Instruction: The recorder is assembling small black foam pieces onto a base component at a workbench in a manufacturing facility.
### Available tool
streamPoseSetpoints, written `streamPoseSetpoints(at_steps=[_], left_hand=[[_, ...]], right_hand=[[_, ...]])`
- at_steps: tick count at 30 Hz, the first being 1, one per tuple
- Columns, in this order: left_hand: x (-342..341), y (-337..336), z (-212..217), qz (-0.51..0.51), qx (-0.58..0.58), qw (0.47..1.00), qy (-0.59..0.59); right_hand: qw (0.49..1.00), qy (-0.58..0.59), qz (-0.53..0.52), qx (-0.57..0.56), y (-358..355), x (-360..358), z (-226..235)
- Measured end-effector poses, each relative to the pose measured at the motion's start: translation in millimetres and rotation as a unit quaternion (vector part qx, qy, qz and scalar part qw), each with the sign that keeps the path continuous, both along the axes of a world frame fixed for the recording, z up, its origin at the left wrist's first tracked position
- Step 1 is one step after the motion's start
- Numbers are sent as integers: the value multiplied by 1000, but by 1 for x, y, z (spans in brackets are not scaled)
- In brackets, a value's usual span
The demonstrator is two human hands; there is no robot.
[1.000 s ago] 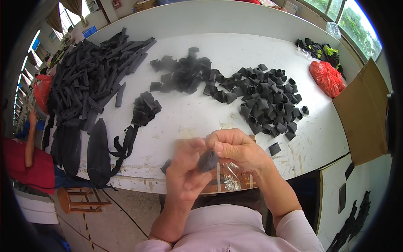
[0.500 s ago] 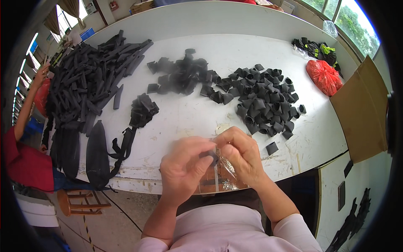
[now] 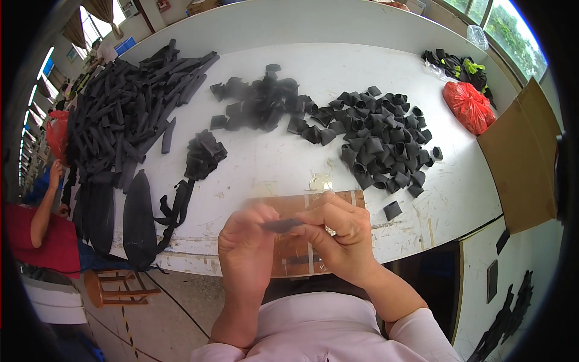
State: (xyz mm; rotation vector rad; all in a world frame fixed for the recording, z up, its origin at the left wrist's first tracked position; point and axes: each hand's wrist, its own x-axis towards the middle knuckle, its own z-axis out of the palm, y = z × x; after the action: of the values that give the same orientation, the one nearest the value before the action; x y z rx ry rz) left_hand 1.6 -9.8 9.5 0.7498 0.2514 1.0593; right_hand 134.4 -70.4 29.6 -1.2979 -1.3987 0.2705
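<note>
My left hand and my right hand meet above the near edge of the white table. Between their fingertips they pinch a short flat piece of black strap, held level. Under the hands lies a brown board with strips of clear tape on it, overhanging the table edge. A single folded black piece lies just right of my right hand.
A heap of folded black strap pieces lies at right, a looser black heap in the middle, long black strips at left. Black webbing hangs over the near edge. A red bag and cardboard sit right. Another person in red sits left by a wooden stool.
Both hands have dropped slightly and drawn apart a little; the black piece, bunched between them before, is now held out flat. The person at left lowered an arm.
</note>
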Motion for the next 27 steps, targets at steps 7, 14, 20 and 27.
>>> streamPoseSetpoints(at_steps=[7, 14, 20, 27], left_hand=[[-4, 5, -14, 24, 35, 997, 60], [-59, 24, -94, 186, 205, 678, 681], [-78, 34, -123, 177, 227, 681, 673], [-34, -14, -51, -27, -78, 919, 386]], right_hand=[[1000, -2, 0, 9, 4, 0, -5], [875, 477, -79, -37, 0, 42, -10], [900, 313, 56, -299, -39, -6, -71], [955, 206, 15, -211, -26, -43, -72]])
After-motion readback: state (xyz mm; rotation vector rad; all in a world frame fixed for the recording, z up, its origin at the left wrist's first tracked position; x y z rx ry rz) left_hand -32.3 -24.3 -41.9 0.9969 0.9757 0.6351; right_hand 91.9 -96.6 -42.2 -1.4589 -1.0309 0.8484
